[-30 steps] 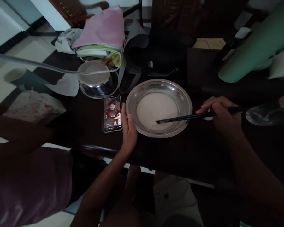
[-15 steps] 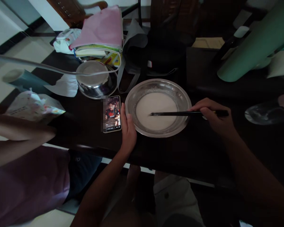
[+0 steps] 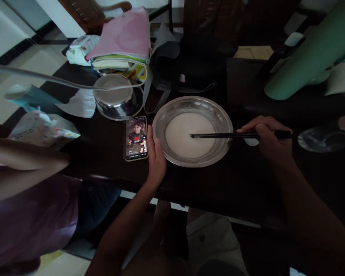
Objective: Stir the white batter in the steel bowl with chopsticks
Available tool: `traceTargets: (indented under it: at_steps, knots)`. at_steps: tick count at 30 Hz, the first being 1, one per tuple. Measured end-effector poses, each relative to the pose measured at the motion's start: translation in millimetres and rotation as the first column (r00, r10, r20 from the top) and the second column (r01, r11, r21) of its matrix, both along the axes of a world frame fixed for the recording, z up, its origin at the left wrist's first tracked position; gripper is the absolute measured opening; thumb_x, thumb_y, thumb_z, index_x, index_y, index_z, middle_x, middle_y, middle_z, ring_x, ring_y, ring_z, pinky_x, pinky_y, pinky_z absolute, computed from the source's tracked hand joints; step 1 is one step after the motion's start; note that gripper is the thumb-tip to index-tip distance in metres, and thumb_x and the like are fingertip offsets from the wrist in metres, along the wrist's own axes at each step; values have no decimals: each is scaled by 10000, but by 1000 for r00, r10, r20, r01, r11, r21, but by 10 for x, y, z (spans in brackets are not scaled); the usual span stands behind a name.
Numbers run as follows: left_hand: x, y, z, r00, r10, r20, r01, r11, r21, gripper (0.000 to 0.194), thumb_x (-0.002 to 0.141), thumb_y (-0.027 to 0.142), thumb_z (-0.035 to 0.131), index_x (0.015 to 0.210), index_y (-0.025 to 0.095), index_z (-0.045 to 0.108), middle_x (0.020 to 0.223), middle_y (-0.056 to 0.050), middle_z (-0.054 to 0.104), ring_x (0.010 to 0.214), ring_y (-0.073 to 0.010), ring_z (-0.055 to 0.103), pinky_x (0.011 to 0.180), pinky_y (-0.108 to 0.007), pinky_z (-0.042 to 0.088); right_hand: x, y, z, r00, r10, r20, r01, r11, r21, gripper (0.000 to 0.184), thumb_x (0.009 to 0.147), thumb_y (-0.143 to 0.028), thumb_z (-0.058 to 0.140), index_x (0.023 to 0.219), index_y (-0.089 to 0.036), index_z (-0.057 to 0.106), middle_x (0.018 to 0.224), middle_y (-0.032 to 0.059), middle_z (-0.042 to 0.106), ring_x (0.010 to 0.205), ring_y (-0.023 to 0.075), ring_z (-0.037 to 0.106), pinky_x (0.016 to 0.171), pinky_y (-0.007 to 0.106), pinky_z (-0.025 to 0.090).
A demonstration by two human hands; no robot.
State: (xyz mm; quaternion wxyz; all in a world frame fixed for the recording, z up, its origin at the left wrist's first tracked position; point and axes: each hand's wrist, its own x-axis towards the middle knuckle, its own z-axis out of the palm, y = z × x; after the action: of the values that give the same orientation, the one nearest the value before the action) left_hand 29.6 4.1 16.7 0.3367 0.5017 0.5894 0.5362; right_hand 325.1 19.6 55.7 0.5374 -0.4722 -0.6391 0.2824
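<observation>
A wide steel bowl (image 3: 224, 115) stands on the dark table, with a smooth, milky white mixture (image 3: 186, 147) in its bottom. My left hand (image 3: 157, 163) grips the bowl's left side, the fingers along its outside and the thumb near the rim. In my right hand (image 3: 273, 140), to the right of the bowl, is a pair of dark chopsticks (image 3: 221, 135), held almost level over the rim. Their pale-coated tips are at the middle of the mixture; whether they dip in I cannot tell. A small pale oval object (image 3: 251, 142) shows beneath my right hand.
A lit phone (image 3: 137, 138) lies just left of my left hand. Behind it is an upturned steel bowl (image 3: 115, 97), near a stack topped by a pink folder (image 3: 123, 34). A green cylinder (image 3: 301, 63) stands at right. Another person's arm (image 3: 25, 165) rests at left.
My right hand has moved right with the chopsticks, drawing their tips toward the middle of the mixture. My left hand stays on the bowl. The other person's body at left has shifted slightly.
</observation>
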Motion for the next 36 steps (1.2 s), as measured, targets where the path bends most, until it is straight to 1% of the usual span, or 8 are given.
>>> traceTargets:
  at_steps: [2,6,11,16,19,24,30,36]
  knots:
    - [1,-2,1,1000,-4,-1,4,1000,0,656,1020,641,374,1588,312,389,1744,-26,225,1620,-214,144,1329,-405,93,0,-3,1,999,23,-44,-23,1000,-16,206,979,-416,624,893,-328,788,801,4,747,754,210,710,715,396,559]
    - [-1,-5,4,1000,1,-11,-1,1000,-6,677,1021,644,364,1597,287,374,1745,-45,220,1620,-211,144,1329,-401,99,-8,-6,-7,987,132,92,-132,991,-13,166,967,-393,651,942,-322,799,897,5,778,870,224,716,787,406,555]
    - [-3,-2,-3,1000,-7,-25,7,1000,7,708,1017,652,359,1604,258,365,1747,-64,210,1622,-223,129,1328,-398,118,23,9,-35,1000,-1,-23,1,1000,-8,192,984,-397,629,902,-330,789,817,-1,752,774,210,701,731,401,546]
    - [-7,2,-23,1000,-2,7,2,1000,6,666,1020,636,386,1588,289,394,1738,-43,244,1618,-221,152,1326,-395,116,-18,2,-23,992,119,50,-120,993,16,183,984,-359,626,925,-311,793,836,-3,765,809,208,714,752,394,560]
    - [-5,1,-33,1000,3,0,-3,1000,0,656,1021,633,387,1588,303,396,1734,-34,258,1616,-213,166,1326,-389,96,-11,-1,-10,990,63,124,-66,998,20,177,981,-341,628,939,-327,799,913,1,768,880,221,709,807,420,551]
    - [-1,0,-29,1000,-2,-12,2,1000,-5,696,1010,662,372,1598,290,379,1747,-38,212,1623,-223,115,1327,-402,85,19,4,-19,998,13,-69,-14,1000,-2,198,986,-388,618,886,-334,780,772,-9,755,736,212,701,713,408,555]
    - [-5,-4,-13,1000,-3,-5,3,1000,-2,680,1011,658,379,1594,307,386,1737,-35,249,1616,-217,156,1327,-398,90,5,13,-19,993,70,100,-73,997,18,184,971,-370,638,908,-301,796,887,10,775,850,225,721,784,420,565]
    - [5,-12,-10,1000,-3,-5,2,1000,-18,676,1013,657,372,1595,313,382,1744,-23,223,1621,-220,126,1328,-404,76,37,30,-55,997,71,-44,-70,997,22,197,993,-378,610,914,-327,783,759,-5,751,722,199,702,681,386,546]
